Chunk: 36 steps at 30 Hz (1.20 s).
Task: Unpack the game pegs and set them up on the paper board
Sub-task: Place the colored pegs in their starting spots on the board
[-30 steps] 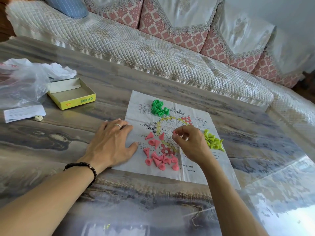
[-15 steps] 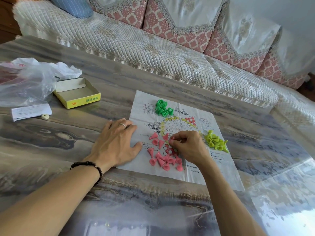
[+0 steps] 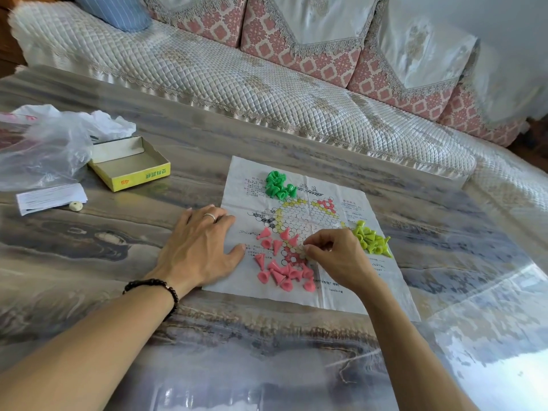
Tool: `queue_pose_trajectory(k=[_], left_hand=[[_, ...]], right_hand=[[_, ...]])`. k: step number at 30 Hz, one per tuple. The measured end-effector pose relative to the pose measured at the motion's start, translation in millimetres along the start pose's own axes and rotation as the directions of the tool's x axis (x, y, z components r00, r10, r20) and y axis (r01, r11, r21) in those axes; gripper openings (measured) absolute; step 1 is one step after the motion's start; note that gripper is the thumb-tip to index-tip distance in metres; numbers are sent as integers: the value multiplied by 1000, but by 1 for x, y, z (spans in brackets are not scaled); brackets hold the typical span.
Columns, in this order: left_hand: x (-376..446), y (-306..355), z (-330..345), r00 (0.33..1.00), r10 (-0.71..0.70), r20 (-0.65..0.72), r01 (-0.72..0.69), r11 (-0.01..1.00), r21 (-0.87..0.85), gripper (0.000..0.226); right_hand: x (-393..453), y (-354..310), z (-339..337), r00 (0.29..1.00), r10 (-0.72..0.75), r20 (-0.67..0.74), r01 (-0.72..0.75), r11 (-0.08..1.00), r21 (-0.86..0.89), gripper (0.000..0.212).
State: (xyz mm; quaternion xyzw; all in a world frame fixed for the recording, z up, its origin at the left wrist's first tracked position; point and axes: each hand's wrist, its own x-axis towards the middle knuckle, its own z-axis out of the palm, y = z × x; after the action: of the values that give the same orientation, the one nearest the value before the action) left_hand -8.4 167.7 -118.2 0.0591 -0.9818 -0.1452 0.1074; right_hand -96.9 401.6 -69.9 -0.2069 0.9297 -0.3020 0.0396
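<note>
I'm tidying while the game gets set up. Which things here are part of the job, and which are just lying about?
Part of the job:
paper board
pink pegs
green pegs
yellow-green pegs

Lying about:
open yellow box
plastic bag
folded leaflet
small white bead

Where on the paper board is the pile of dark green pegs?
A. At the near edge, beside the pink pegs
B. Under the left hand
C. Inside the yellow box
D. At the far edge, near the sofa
D: the dark green pegs lie heaped at the far edge of the paper board, on the sofa side.
</note>
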Motion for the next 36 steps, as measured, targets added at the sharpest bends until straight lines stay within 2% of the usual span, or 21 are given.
queue_pose_trajectory(k=[4, 7, 10, 15, 19, 25, 31, 34, 36], left_hand=[[1, 0, 1, 1000, -12, -1, 12, 1000, -25, 70], [1, 0, 0, 1000, -16, 8, 16, 999, -36, 70], [1, 0, 0, 1000, -16, 13, 16, 999, -30, 70], [0, 0, 0, 1000, -14, 6, 14, 999, -31, 71], [0, 1, -1, 1000, -8, -6, 8, 999, -31, 72], [0, 0, 0, 1000, 0, -9, 0, 1000, -25, 65], [0, 0, 0, 1000, -1, -23, 0, 1000, -31, 68], [0, 0, 0, 1000, 8, -28, -9, 999, -33, 68], [0, 0, 0, 999, 9, -31, -10, 999, -33, 68]], right_hand=[[-10, -5, -3, 997, 16, 72, -8, 994, -110, 23], [-12, -10, -2, 984, 70, 165, -55, 994, -94, 15], [-11, -15, 0, 979, 90, 184, -69, 991, -116, 8], [-10, -19, 0, 974, 79, 212, -42, 984, -171, 12], [-6, -16, -3, 991, 19, 134, 7, 981, -196, 18], [2, -5, 3, 990, -11, -138, 3, 999, -54, 14], [3, 4, 19, 990, -14, -139, 3, 997, -76, 2], [5, 6, 19, 990, -21, -142, 11, 997, -72, 6], [4, 7, 18, 990, -16, -139, 10, 999, -39, 17]])
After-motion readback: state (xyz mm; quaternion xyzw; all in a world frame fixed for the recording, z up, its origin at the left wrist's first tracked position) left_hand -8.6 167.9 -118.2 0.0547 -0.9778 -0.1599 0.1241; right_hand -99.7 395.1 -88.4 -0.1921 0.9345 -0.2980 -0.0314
